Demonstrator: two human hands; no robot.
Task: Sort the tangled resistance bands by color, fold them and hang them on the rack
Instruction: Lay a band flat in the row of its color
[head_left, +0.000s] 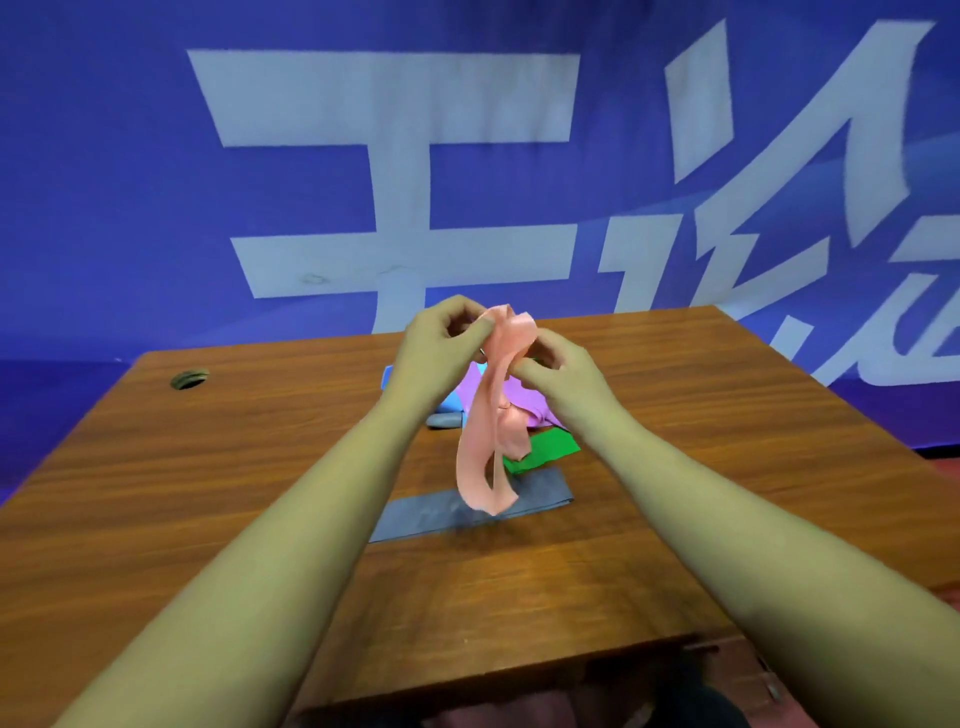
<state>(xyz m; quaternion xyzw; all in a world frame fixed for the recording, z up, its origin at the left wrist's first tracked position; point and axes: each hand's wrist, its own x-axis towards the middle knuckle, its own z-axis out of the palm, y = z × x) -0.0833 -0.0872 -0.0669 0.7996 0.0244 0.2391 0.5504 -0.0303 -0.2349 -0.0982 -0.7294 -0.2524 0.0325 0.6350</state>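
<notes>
A blue banner (130, 182) fills the far side of the scene, printed with very large pale characters; the left one reads "干", while the one to its right is cut off by the frame edge and cannot be read whole. In front of it stands one wooden table (182, 493) with a glossy brown grain and a round cable hole (189, 379) near its far left corner.

Two bare forearms reach from the near edge toward the middle of the table. The left hand (441, 343) and right hand (558, 371) are raised above the tabletop, each pinching the top of one pink band (491, 410) between thumb and fingers, close together. The band is a thin, smooth, flat strip that twists and hangs down in a loop, its lowest part just over a grey band (415, 517).

That grey band lies flat and folded, a long rectangle, nearest the viewer. Behind it sit one green band (553, 447), one purple band (519, 395), a light blue band (452, 400) and a second small grey piece (444, 420), heaped together and overlapping.
</notes>
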